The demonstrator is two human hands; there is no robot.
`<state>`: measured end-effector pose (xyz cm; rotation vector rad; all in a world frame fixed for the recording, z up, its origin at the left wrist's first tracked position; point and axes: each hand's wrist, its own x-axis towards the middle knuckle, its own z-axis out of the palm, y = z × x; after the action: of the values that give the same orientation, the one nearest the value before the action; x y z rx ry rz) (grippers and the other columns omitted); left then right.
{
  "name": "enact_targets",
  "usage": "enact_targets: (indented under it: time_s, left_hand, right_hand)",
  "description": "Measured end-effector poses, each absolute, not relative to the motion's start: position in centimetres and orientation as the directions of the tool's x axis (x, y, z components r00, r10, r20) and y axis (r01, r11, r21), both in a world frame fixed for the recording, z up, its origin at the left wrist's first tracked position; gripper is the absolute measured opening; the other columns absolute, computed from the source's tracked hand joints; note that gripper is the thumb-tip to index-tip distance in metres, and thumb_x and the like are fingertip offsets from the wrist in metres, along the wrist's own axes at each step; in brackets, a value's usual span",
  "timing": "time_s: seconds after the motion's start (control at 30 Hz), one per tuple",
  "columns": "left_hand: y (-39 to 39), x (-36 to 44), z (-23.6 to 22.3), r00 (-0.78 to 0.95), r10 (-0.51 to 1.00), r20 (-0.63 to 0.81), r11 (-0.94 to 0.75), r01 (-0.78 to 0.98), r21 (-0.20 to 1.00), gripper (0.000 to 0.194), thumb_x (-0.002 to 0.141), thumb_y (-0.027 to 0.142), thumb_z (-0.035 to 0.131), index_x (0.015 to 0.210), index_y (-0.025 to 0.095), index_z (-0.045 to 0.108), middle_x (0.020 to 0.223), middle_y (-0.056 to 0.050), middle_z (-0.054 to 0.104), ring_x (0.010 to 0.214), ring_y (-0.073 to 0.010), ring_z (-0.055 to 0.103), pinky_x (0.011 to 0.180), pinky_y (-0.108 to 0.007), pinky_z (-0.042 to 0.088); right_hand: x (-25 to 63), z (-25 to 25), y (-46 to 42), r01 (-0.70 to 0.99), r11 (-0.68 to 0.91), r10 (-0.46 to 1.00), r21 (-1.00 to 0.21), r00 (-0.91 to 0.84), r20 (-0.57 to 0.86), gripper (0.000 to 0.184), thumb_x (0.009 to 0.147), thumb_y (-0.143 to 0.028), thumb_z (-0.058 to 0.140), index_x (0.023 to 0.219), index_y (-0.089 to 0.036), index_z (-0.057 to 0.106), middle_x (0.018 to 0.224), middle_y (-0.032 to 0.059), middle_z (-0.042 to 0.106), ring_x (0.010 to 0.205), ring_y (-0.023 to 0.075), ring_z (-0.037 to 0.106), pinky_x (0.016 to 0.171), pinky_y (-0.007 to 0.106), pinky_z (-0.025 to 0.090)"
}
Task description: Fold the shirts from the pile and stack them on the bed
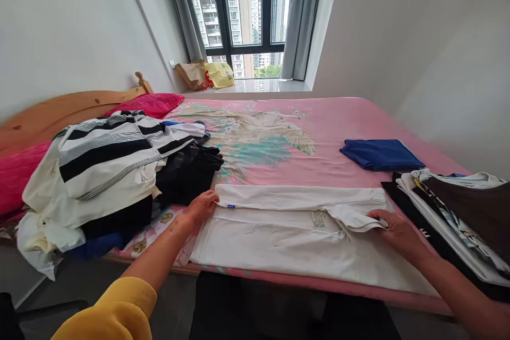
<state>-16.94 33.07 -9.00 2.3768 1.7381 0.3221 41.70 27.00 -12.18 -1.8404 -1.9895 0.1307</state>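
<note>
A white T-shirt [274, 241] lies spread along the near edge of the bed, its far side folded over toward me. A small blue tag shows on the folded strip, and a printed patch shows below it. My left hand [204, 204] pinches the fold's left corner. At the other end my right hand [392, 226] grips the loose sleeve part of the shirt, which is bunched and slightly raised. Both hands are closed on the cloth; some fingertips are hidden by it.
A heap of loose clothes [119, 164] sits at the left. To the right lie a folded blue garment [380, 154] and a stack of folded clothes [470, 212]. Pink pillows [155, 103] rest by the wooden headboard [79, 100]. Bags [219, 74] stand on the windowsill.
</note>
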Motion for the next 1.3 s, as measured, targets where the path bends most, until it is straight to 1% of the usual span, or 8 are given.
enact_targets:
  time_s: [0.17,0.37,0.57,0.73,0.87,1.07,1.2,1.3]
  left_hand:
    - [32.3,-17.5,-8.2,0.262,0.960,0.103,-0.281,0.917,0.283,0.027,0.075,0.016,0.041,0.087,0.023,0.065,0.103,-0.003,0.060,0.093,-0.0158,0.057,0.082,-0.026,0.045]
    - [30.9,-18.0,-9.1,0.273,0.960,0.060,-0.278,0.912,0.302,0.029,0.074,0.018,0.042,0.088,0.023,0.068,0.104,-0.003,0.060,0.093,-0.0151,0.058,0.082,-0.025,0.047]
    - [30.7,-18.3,-9.2,0.285,0.959,-0.005,-0.270,0.916,0.297,0.033,0.068,0.017,0.047,0.089,0.024,0.071,0.102,-0.003,0.063,0.097,-0.0159,0.060,0.087,-0.025,0.046]
    - [30.3,-17.2,-9.5,0.235,0.971,0.050,-0.240,0.941,0.240,0.032,0.073,0.022,0.047,0.094,0.021,0.071,0.118,-0.010,0.059,0.114,-0.0267,0.052,0.101,-0.041,0.038]
    - [28.4,-10.8,-10.3,0.291,0.923,0.252,-0.359,0.886,0.294,0.038,0.081,0.035,0.049,0.114,0.021,0.061,0.122,-0.011,0.057,0.117,-0.0245,0.050,0.103,-0.039,0.038]
    - [23.5,6.6,-11.6,0.506,0.788,0.351,-0.615,0.673,0.411,0.055,0.076,0.039,0.058,0.128,0.023,0.046,0.131,-0.009,0.050,0.123,-0.0258,0.044,0.103,-0.044,0.038]
    - [23.3,16.3,-12.5,0.477,0.790,0.385,-0.608,0.688,0.397,0.075,0.062,0.037,0.070,0.129,0.020,0.042,0.136,-0.013,0.045,0.129,-0.0314,0.037,0.107,-0.052,0.028]
    - [24.7,20.4,-12.6,0.382,0.828,0.411,-0.539,0.746,0.391,0.069,0.061,0.033,0.071,0.124,0.018,0.047,0.135,-0.015,0.047,0.129,-0.0330,0.036,0.109,-0.056,0.020]
  right_hand:
    - [42.7,-10.2,26.7,0.896,0.155,0.968,-0.416,-0.052,0.247,0.017,0.071,-0.033,0.051,0.084,-0.028,0.061,0.089,0.0030,0.068,0.082,0.0259,0.061,0.106,0.051,0.023]
    - [42.9,-10.8,24.4,0.898,0.145,0.978,-0.416,-0.067,0.197,0.017,0.071,-0.030,0.052,0.085,-0.031,0.061,0.092,0.0023,0.067,0.085,0.0264,0.059,0.084,0.042,0.043]
    - [42.8,-11.4,23.8,0.926,0.179,0.977,-0.333,-0.126,0.174,0.023,0.065,-0.022,0.048,0.084,-0.027,0.060,0.091,0.0017,0.067,0.088,0.0248,0.059,0.086,0.042,0.039]
    - [42.6,-12.8,22.1,0.939,0.178,0.969,-0.294,-0.115,0.219,0.020,0.068,-0.023,0.049,0.086,-0.022,0.057,0.089,0.0051,0.065,0.087,0.0240,0.058,0.083,0.038,0.040]
    - [42.2,-12.8,20.7,0.923,0.210,0.931,-0.322,-0.089,0.354,0.021,0.070,-0.018,0.048,0.090,-0.020,0.055,0.090,0.0069,0.062,0.089,0.0229,0.055,0.082,0.036,0.040]
    - [41.4,-10.6,20.4,0.904,0.206,0.875,-0.374,0.001,0.484,0.009,0.073,-0.019,0.052,0.081,-0.020,0.055,0.083,0.0046,0.059,0.085,0.0216,0.051,0.082,0.035,0.037]
    - [41.3,-9.2,21.2,0.867,0.176,0.862,-0.467,0.093,0.498,0.005,0.074,-0.020,0.054,0.078,-0.021,0.057,0.078,0.0027,0.059,0.081,0.0198,0.051,0.081,0.034,0.037]
    - [41.3,-8.3,21.9,0.824,0.192,0.859,-0.533,0.122,0.498,0.006,0.078,-0.023,0.054,0.078,-0.021,0.059,0.077,0.0021,0.061,0.078,0.0187,0.052,0.079,0.032,0.037]
